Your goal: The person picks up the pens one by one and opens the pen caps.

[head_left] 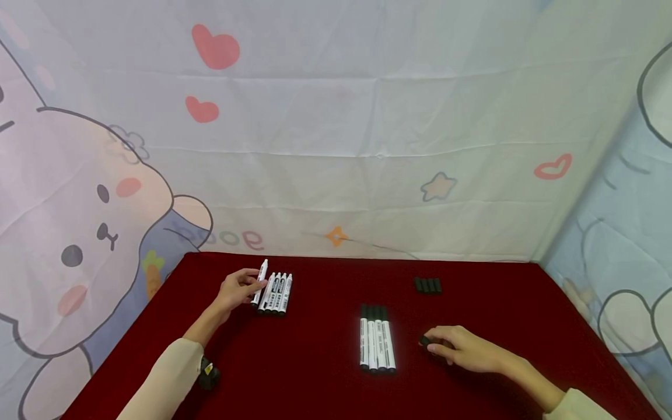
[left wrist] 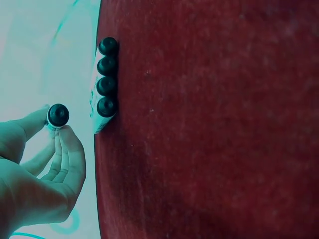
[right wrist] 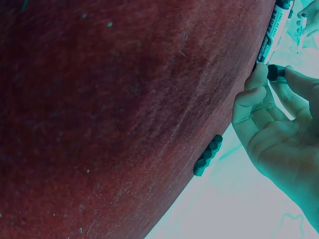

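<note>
My left hand (head_left: 236,293) pinches a white marker (head_left: 262,277) between thumb and fingers, tilted up. It shows a bare white tip at its upper end and a black base (left wrist: 59,115) in the left wrist view. Just right of it, several more uncapped white markers (head_left: 276,293) lie side by side. On the right side of the table, my right hand (head_left: 464,349) pinches a small black marker cap (right wrist: 275,73) between thumb and index finger, close over the cloth. Left of this hand lies a row of several white markers with black caps (head_left: 377,341).
A row of several loose black caps (head_left: 428,285) lies toward the back right of the red-clothed table (head_left: 325,385). Beside my left sleeve is a small black object (head_left: 208,376) with a yellow mark. A printed cloth (head_left: 378,116) hangs behind the table.
</note>
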Demonstrator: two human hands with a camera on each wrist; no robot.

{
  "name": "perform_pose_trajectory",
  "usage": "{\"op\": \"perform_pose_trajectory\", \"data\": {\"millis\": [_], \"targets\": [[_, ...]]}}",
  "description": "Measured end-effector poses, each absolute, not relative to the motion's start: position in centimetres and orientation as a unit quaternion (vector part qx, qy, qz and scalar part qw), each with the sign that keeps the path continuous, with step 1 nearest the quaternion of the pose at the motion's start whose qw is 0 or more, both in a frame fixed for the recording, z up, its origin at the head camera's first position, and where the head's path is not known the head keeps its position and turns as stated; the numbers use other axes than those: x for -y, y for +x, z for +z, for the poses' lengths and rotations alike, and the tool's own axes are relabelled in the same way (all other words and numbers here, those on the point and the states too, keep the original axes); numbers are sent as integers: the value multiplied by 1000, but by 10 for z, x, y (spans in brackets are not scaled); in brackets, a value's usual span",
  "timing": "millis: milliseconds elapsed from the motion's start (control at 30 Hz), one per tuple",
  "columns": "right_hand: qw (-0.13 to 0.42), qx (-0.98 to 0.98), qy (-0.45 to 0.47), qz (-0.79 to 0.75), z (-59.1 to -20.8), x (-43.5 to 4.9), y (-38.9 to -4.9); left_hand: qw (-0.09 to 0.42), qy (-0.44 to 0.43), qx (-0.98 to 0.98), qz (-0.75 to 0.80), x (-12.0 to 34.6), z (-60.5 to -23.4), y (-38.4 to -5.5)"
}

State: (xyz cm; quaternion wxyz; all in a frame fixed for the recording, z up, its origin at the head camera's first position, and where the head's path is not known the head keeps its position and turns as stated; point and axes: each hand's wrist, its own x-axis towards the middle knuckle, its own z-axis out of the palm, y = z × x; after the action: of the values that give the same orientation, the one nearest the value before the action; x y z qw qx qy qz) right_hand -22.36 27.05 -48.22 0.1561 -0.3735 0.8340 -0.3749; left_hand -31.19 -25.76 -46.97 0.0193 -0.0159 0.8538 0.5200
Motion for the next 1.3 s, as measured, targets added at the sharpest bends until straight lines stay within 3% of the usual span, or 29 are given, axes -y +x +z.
{"op": "perform_pose_trajectory", "data": {"millis": [1300], "targets": [[155, -824, -384, -387, -487, -272, -223, 24, -12, -885, 464, 260, -486, -318]]}}
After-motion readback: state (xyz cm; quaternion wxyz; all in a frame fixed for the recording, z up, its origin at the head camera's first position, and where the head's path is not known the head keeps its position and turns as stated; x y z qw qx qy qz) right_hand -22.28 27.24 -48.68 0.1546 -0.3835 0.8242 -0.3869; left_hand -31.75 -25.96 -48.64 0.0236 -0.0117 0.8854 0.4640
